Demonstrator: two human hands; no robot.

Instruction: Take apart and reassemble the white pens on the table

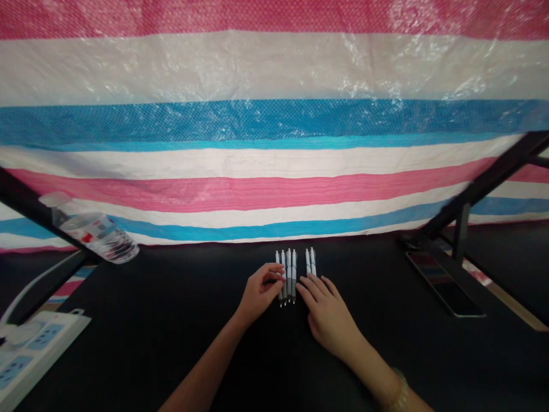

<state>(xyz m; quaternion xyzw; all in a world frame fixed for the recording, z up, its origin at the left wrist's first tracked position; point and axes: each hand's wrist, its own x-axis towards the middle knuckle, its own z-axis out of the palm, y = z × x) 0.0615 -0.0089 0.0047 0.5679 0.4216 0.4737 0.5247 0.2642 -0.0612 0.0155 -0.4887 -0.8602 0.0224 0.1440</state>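
Six white pens on the black desk (pixel 171 320), two groups, clickers pointing away from the person. Group of four (pixel 289 269) sits centre, side by side, grey grips and tips toward the person. Pair (pixel 313 263) is just right of it, with a clear gap between; lower ends hidden under the fingers.

Left hand (pixel 262 289): at the left edge of the four, fingers curled, thumb and index fingertips close together over the leftmost pens. Narrow opening; can't tell if it actually grips one. Right hand (pixel 328 312): palm down, fingers spread a little, fingertips over the lower part of the pair. Can't tell whether it pinches anything or just rests there. Beaded bracelet (pixel 402 389) on the right wrist.

Surroundings: phone (pixel 446 286), screen dark, on the right side near the black bar (pixel 484 183). Clear bottle (pixel 105 234) with a label at far left, slanted in view, cap end to the upper left. White power strip (pixel 60 349) at near left, plug (pixel 26 332) in it, white cable (pixel 40 277) running up. Striped sheet (pixel 274 74) in pink, white and blue hangs behind the desk.
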